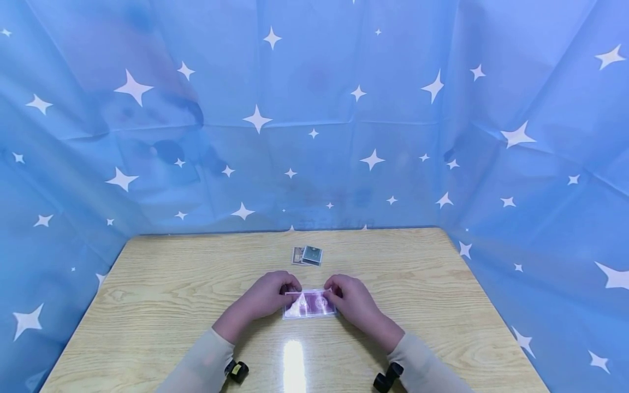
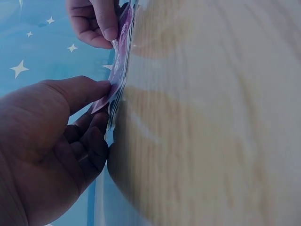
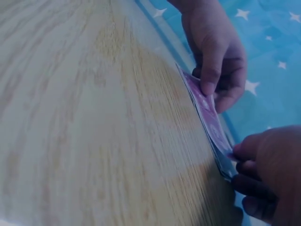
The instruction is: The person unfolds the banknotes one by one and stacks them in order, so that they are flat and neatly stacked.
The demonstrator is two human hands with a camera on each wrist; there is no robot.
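Observation:
A glossy purple printed slip (image 1: pixel 310 307), shaped like a banknote, lies near the table's middle, with pale lettering and a bright glare. Under it in the left wrist view show the edges of several thin layers. My left hand (image 1: pixel 272 293) pinches its left end, thumb on top and fingers curled at the far edge. At the opposite end my right hand (image 1: pixel 355 297) pinches it the same way. In the right wrist view the slip (image 3: pixel 207 113) stands slightly apart from the layers below near my right fingers. Whether those layers are gripped too, I cannot tell.
Beyond the hands, two small dark cards or slips (image 1: pixel 312 254) overlap on the wood-grain table (image 1: pixel 187 278). A blue curtain with white stars (image 1: pixel 314 153) hangs behind and at both sides of the table. Black wrist devices (image 1: pixel 388 376) sit at both sleeves.

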